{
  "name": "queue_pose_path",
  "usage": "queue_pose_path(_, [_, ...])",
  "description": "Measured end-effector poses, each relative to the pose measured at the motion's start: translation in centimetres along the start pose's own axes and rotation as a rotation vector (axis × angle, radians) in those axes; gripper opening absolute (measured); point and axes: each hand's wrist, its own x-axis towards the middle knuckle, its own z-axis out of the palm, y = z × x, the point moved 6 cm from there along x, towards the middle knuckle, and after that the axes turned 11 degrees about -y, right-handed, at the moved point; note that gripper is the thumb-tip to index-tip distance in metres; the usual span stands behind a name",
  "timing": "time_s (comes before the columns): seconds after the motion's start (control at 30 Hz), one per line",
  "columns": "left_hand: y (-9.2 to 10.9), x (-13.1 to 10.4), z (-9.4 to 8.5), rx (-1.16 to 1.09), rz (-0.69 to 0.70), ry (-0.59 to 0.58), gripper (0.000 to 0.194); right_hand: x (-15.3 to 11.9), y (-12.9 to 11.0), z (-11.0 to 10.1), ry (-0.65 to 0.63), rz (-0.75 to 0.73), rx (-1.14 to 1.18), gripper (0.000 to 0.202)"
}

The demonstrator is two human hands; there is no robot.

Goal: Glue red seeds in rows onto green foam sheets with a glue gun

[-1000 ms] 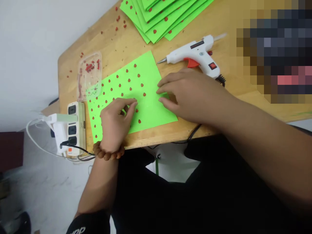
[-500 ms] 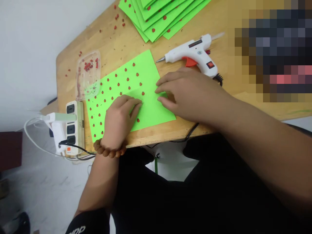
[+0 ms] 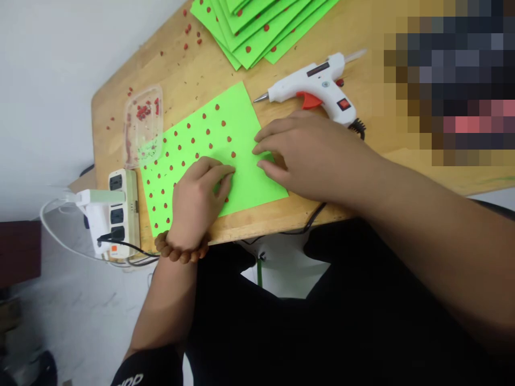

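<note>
A bright green sheet (image 3: 253,177) dotted with rows of small red-brown pieces (image 3: 233,154) lies near the table's front edge. Over its middle, my left hand (image 3: 199,195), with a bead bracelet (image 3: 183,253) on the wrist, has thumb and forefinger brought together, fingertips down at the sheet. Whatever sits between those fingertips is hidden. My right hand (image 3: 300,153) rests at the sheet's right side, fingers curved and apart, with nothing visible in them. Just beyond it a white glue gun (image 3: 314,86) with a red trigger lies on its side, nozzle towards the sheet.
A clear plastic tray (image 3: 132,126) with red pieces stands at the sheet's left corner. Below it is a power strip (image 3: 131,212) with plugs and cables. Stacked green sheets (image 3: 277,32) lie at the back of the wooden table (image 3: 169,69). Loose red pieces are scattered there.
The whole view has shifted slightly, with the table items a little further left. My left thumb has drawn in closer under the forefinger. My right hand has hardly moved.
</note>
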Motion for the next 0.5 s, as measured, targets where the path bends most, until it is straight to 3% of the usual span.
queue_pose_path(0.37, [-0.4,-0.6,-1.3,-0.167,-0.234,0.149,0.019,-0.1,0.0,0.0,-0.012,0.013,0.009,0.045])
queue_pose_path(0.5, [-0.6,-0.7,-1.3,-0.187,-0.261,0.152,0.017,-0.1,-0.7,-0.8,-0.033,0.031,-0.034,0.04])
